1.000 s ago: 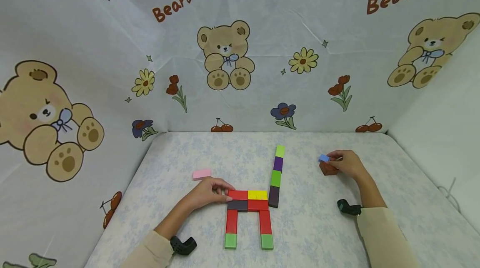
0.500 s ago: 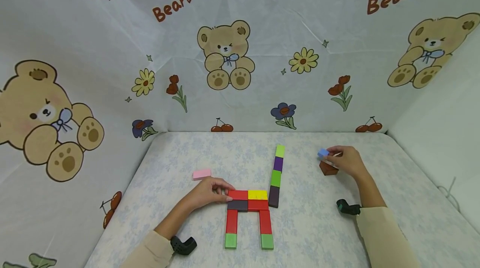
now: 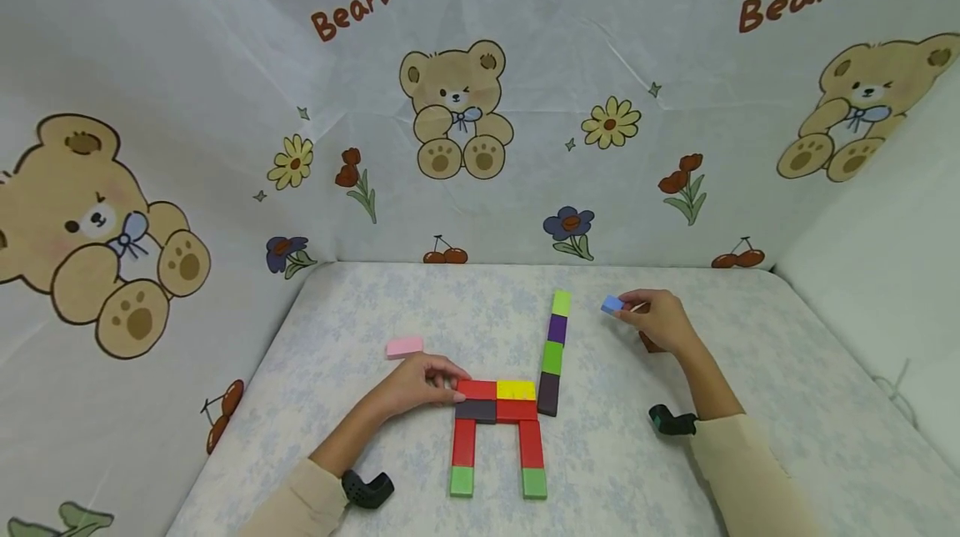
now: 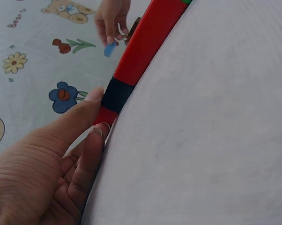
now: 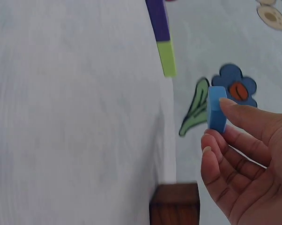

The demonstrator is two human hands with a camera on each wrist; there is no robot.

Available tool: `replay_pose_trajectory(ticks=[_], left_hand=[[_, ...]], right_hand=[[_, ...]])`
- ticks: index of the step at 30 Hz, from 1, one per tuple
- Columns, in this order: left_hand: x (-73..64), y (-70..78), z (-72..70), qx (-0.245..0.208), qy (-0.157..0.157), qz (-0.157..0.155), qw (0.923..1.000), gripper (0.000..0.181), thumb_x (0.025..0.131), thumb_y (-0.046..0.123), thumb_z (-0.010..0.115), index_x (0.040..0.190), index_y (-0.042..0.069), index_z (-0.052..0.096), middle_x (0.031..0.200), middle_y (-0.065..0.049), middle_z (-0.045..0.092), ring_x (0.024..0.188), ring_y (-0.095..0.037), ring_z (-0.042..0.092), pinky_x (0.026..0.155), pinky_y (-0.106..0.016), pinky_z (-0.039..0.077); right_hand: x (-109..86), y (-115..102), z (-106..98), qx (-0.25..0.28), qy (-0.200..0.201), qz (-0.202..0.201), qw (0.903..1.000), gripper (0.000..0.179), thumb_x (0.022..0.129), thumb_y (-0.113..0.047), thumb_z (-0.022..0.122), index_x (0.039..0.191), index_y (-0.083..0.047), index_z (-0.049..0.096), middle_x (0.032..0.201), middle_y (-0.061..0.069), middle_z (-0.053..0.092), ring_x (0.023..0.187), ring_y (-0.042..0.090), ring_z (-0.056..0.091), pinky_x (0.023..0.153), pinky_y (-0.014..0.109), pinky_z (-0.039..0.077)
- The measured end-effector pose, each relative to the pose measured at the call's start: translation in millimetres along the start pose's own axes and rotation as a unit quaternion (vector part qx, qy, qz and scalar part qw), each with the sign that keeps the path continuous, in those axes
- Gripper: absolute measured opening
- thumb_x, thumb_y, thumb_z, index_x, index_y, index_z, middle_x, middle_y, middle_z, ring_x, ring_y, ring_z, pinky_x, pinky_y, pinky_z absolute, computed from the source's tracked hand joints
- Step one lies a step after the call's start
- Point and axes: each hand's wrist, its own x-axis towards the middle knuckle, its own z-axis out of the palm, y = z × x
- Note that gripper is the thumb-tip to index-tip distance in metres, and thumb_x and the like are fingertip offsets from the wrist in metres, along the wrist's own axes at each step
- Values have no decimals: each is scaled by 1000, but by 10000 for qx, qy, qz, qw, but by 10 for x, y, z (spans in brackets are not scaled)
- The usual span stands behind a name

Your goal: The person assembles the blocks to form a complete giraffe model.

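My right hand (image 3: 658, 320) pinches a small blue block (image 3: 611, 304) between thumb and fingers, held up off the table at the right. In the right wrist view the blue block (image 5: 216, 108) stands out past the thumb tip. A brown block (image 5: 174, 204) sits below that hand, mostly hidden by it in the head view. My left hand (image 3: 418, 381) holds the left end of a red block (image 3: 477, 389), thumb and fingertips on either side of its end. That block lies in a flat figure with a yellow block (image 3: 516, 389), a dark block (image 3: 476, 411) and other red ones.
Two red legs with green ends (image 3: 461, 482) extend toward the front. Right of the figure runs a slanted column of dark, green, purple (image 3: 557, 328) and lime blocks. A pink block (image 3: 404, 347) lies behind my left hand. A bear-print cloth (image 3: 510, 220) hangs behind the table.
My right hand has lifted the blue block off the brown block and carried it left, toward the slanted column. The left hand stays in place.
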Motion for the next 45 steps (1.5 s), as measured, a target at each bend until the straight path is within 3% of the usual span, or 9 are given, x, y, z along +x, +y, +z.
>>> replay_pose_trajectory(ticks=[8,20,33,40,45], left_hand=[[-21,-56,29,-24,20,-12,10000,27,84,20,85,111,20,79,89,0,69,68,-12,57,62,-23,46],[16,-27,58,95,-27,-8,10000,25,85,23,85,110,24,80,88,2,69,69,-13,57,62,-24,45],[19,-45,24,182,-69,36,9998,25,85,24,85,110,26,79,87,3,69,69,-13,58,62,-24,46],[7,-37,17,197,-44,23,9998,25,85,23,85,109,25,80,88,3,68,70,-13,58,63,-24,46],[10,-48,-5,85,-47,23,10000,24,85,22,85,108,25,80,87,2,68,68,-12,59,62,-24,47]], right_hand=[[257,-182,227,19,-47,-352,9994,32,92,-14,76,118,5,71,95,14,71,84,27,65,65,30,51],[651,-70,325,65,-311,-136,9994,31,93,-9,71,118,8,69,92,15,68,70,17,63,57,28,51],[861,-14,438,134,-697,318,9970,32,96,-10,69,121,9,68,93,16,69,69,17,63,61,28,53],[891,-55,470,266,-989,694,9923,37,97,-13,67,129,5,65,102,17,70,75,18,62,65,29,54],[905,-117,488,490,-929,909,9903,37,99,-15,66,129,6,64,97,15,71,75,17,63,65,30,55]])
